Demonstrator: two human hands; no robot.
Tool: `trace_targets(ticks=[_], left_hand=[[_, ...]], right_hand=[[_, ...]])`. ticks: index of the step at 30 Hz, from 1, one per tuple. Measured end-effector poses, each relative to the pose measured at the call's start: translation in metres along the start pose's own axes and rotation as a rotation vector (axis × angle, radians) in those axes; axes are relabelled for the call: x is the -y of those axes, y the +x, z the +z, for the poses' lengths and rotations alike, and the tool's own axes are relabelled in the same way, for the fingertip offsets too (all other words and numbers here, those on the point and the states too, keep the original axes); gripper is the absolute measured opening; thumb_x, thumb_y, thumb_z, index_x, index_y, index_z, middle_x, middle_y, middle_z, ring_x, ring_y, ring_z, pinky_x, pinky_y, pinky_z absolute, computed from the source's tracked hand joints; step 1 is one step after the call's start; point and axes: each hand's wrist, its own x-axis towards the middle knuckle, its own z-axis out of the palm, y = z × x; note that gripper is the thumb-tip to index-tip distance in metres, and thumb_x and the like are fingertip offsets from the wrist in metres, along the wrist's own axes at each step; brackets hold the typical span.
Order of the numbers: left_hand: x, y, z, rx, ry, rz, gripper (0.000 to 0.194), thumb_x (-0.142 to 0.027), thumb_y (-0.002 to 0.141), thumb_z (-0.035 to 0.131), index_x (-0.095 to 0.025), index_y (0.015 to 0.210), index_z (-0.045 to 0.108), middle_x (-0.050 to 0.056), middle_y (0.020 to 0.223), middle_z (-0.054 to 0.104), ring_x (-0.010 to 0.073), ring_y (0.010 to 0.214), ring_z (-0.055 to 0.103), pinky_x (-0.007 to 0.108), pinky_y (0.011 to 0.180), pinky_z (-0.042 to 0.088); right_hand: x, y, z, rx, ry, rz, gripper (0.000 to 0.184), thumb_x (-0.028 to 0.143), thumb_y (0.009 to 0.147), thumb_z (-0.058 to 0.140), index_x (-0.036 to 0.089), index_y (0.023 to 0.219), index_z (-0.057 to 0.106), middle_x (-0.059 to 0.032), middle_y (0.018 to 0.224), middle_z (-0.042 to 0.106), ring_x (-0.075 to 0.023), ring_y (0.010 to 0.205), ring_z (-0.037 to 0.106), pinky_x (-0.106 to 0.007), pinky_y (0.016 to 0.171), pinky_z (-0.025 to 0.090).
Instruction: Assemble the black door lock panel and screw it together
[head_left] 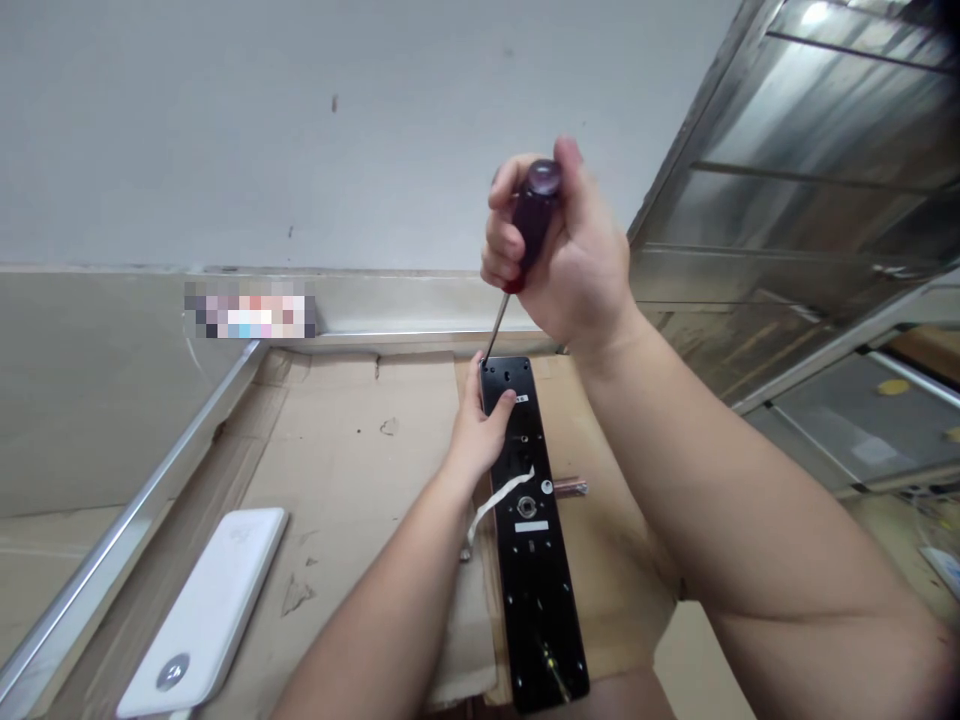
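Note:
My right hand (574, 250) is wrapped round the dark purple handle of a screwdriver (535, 215), its thumb up beside the handle's end. The thin shaft slants down, its tip at the far left corner of a long black door-lock panel (536, 560). My left hand (484, 420) grips that far end, thumb on the panel's face and fingers along its left edge. Small holes, white labels and a round fitting with a square hole show on the panel. A white cable (499, 498) comes out of it to the left. A copper-coloured lever (571, 487) sticks out on the right.
Brown cardboard (352, 450) covers the work surface. A white slab-like case (210, 610) with a round silver spot lies at the left. A metal rail (142, 520) runs along the left side, and a pale wall rises behind. Metal panels (810, 180) stand at the right.

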Motion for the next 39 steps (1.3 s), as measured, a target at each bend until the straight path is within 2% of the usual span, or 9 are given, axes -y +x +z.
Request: trace_targets(ticks=[3, 10, 14, 18, 21, 25, 31, 35, 39], left_hand=[[-0.001, 0.0, 0.0, 0.0, -0.004, -0.003, 0.077, -0.036, 0.093, 0.065, -0.036, 0.158, 0.024, 0.005, 0.158, 0.046, 0.0254, 0.144, 0.047, 0.05, 0.122, 0.033], [0.0, 0.0, 0.001, 0.008, -0.012, -0.019, 0.078, -0.036, 0.093, 0.066, -0.038, 0.158, 0.022, 0.005, 0.157, 0.047, 0.0256, 0.142, 0.049, 0.051, 0.121, 0.036], [-0.001, 0.0, 0.001, 0.008, -0.004, -0.018, 0.078, -0.036, 0.093, 0.066, -0.038, 0.158, 0.023, 0.005, 0.159, 0.045, 0.0257, 0.144, 0.047, 0.051, 0.121, 0.035], [-0.002, -0.001, 0.002, 0.003, -0.006, 0.014, 0.077, -0.035, 0.093, 0.065, -0.035, 0.158, 0.024, 0.005, 0.159, 0.045, 0.0248, 0.144, 0.047, 0.049, 0.123, 0.033], [0.0, 0.0, 0.002, 0.007, -0.006, 0.023, 0.076, -0.035, 0.094, 0.065, -0.038, 0.158, 0.025, 0.004, 0.159, 0.044, 0.0255, 0.145, 0.045, 0.051, 0.123, 0.031], [0.001, 0.0, 0.002, 0.007, -0.021, 0.003, 0.076, -0.034, 0.094, 0.065, -0.039, 0.158, 0.024, 0.005, 0.159, 0.045, 0.0266, 0.145, 0.045, 0.052, 0.122, 0.033], [-0.002, 0.001, 0.002, 0.01, -0.01, 0.005, 0.076, -0.032, 0.094, 0.064, -0.038, 0.158, 0.025, 0.004, 0.159, 0.045, 0.0253, 0.145, 0.045, 0.05, 0.123, 0.032], [-0.002, 0.001, 0.002, -0.002, -0.009, -0.003, 0.074, -0.029, 0.093, 0.063, -0.037, 0.157, 0.026, 0.003, 0.159, 0.044, 0.0245, 0.145, 0.045, 0.05, 0.124, 0.031], [-0.001, 0.0, 0.002, -0.011, -0.007, -0.007, 0.073, -0.028, 0.094, 0.062, -0.037, 0.157, 0.027, 0.003, 0.16, 0.043, 0.0249, 0.145, 0.045, 0.049, 0.123, 0.031]], right_hand=[[-0.001, -0.007, 0.007, -0.08, 0.066, -0.077, 0.058, 0.09, 0.077, 0.045, 0.032, 0.084, 0.049, 0.0074, 0.053, 0.039, -0.0131, 0.04, 0.032, -0.03, 0.04, 0.025], [-0.004, 0.001, -0.001, -0.072, -0.046, -0.054, 0.058, 0.089, 0.074, 0.052, 0.032, 0.082, 0.054, 0.0015, 0.061, 0.05, -0.0186, 0.057, 0.053, -0.031, 0.043, 0.034], [0.0, 0.004, 0.001, -0.041, -0.014, 0.012, 0.062, 0.09, 0.08, 0.038, 0.029, 0.079, 0.051, 0.0034, 0.053, 0.04, -0.0164, 0.046, 0.041, -0.032, 0.042, 0.03], [-0.003, -0.005, 0.013, -0.162, 0.13, -0.133, 0.053, 0.082, 0.082, 0.05, 0.03, 0.081, 0.042, 0.0066, 0.06, 0.042, -0.0121, 0.04, 0.03, -0.031, 0.041, 0.022], [-0.009, -0.006, 0.016, -0.237, 0.116, -0.2, 0.052, 0.078, 0.077, 0.063, 0.031, 0.083, 0.041, 0.006, 0.07, 0.05, -0.0119, 0.045, 0.04, -0.03, 0.043, 0.024], [-0.014, 0.001, 0.008, -0.128, 0.049, -0.131, 0.058, 0.088, 0.075, 0.052, 0.03, 0.08, 0.049, 0.0017, 0.064, 0.05, -0.0161, 0.053, 0.05, -0.031, 0.044, 0.029], [-0.006, -0.004, 0.012, -0.273, 0.07, -0.116, 0.062, 0.092, 0.077, 0.037, 0.03, 0.078, 0.041, 0.0051, 0.056, 0.038, -0.0138, 0.041, 0.026, -0.031, 0.04, 0.02], [-0.007, -0.004, 0.014, -0.353, -0.031, -0.195, 0.057, 0.087, 0.077, 0.05, 0.031, 0.081, 0.041, 0.0042, 0.062, 0.045, -0.0156, 0.048, 0.041, -0.031, 0.045, 0.032], [-0.009, 0.008, 0.004, -0.267, 0.013, -0.19, 0.055, 0.084, 0.083, 0.046, 0.029, 0.079, 0.048, 0.0011, 0.068, 0.05, -0.0158, 0.055, 0.05, -0.031, 0.048, 0.038]])
